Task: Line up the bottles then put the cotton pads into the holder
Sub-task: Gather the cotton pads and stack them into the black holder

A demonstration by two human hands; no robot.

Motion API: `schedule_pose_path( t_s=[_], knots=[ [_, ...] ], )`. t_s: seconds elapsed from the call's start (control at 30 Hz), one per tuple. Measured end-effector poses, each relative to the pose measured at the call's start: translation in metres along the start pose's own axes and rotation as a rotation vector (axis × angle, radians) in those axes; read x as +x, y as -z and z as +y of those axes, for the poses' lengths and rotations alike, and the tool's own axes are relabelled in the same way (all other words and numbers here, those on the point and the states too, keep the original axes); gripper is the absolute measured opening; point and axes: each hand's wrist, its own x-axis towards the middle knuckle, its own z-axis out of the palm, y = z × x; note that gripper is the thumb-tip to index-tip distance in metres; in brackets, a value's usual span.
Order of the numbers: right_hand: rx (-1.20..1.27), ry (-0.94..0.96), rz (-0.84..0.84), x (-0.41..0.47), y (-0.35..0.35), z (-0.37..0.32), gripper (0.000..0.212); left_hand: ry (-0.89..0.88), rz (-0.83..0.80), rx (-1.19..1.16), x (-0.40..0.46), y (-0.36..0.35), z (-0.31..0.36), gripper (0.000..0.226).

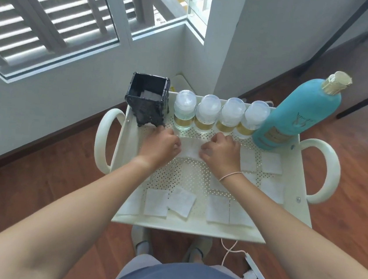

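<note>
Several small clear bottles (207, 114) with gold bands stand in a row along the far edge of the cream perforated cart tray (192, 177). A tall teal bottle (296, 115) closes the row on the right. A black square holder (147, 99) stands at the far left, with something pale inside it. White square cotton pads lie scattered on the tray, several near the front edge (180, 202) and several at the right (271, 163). My left hand (161, 146) and my right hand (221, 154) both pinch the edges of one cotton pad (189, 150) lying just in front of the bottles.
The cart has looped handles on the left (104, 139) and right (326, 171). It stands on a wooden floor by a white wall and window. A white cable and power strip (255, 271) lie on the floor at the lower right.
</note>
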Motion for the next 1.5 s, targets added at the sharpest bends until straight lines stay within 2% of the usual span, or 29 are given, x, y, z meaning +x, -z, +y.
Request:
schedule_pose_path(
  t_s=[0.27, 0.5, 0.87, 1.07, 1.5],
  knots=[
    [-0.005, 0.004, -0.009, 0.0, -0.007, 0.002, 0.017, -0.041, 0.077, 0.075, 0.001, -0.01, -0.004, 0.015],
    [0.021, 0.003, 0.009, -0.001, 0.001, 0.001, 0.015, -0.049, 0.049, 0.101, 0.0, 0.001, -0.003, 0.02],
    [0.155, 0.098, 0.229, 0.006, 0.063, -0.021, 0.008, -0.191, 0.268, 0.01, -0.003, 0.108, 0.025, 0.017],
    [0.188, 0.145, 0.283, 0.011, 0.082, -0.042, 0.01, -0.175, 0.373, 0.046, 0.003, 0.159, 0.01, 0.018],
    [0.281, 0.194, 0.35, 0.025, 0.102, -0.075, 0.007, -0.097, 0.203, 0.23, 0.041, 0.155, -0.031, 0.017]
  ],
)
